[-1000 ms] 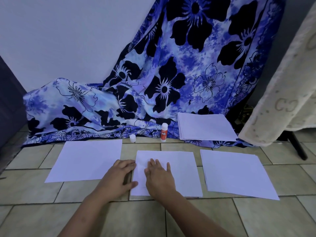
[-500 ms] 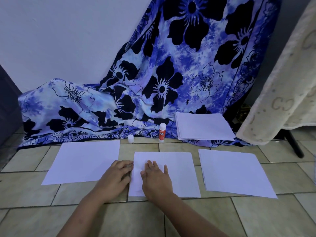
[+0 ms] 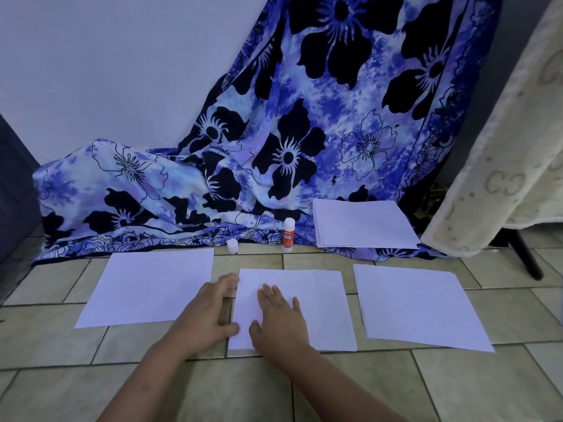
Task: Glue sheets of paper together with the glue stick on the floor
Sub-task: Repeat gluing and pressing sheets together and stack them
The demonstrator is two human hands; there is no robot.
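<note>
A white sheet of paper point(image 3: 316, 303) lies in the middle of the tiled floor. My right hand point(image 3: 278, 321) lies flat on its left half, fingers straight. At the sheet's left edge rests my left hand point(image 3: 210, 312), fingers at the upper corner and thumb at the lower edge. The red-and-white glue stick point(image 3: 288, 234) stands upright beyond the sheet, uncapped. Its white cap point(image 3: 232, 246) sits on the floor to its left. Another single sheet point(image 3: 149, 287) lies at the left. A small pile of sheets point(image 3: 414, 303) lies at the right.
A thicker stack of paper point(image 3: 362, 223) rests on the hem of a blue flowered cloth point(image 3: 274, 147) draped against the wall. A cream blanket point(image 3: 502, 147) hangs at the right over a dark stand leg point(image 3: 527, 257).
My hands have stayed on the middle sheet with only slight shifts. The head camera has moved a little.
</note>
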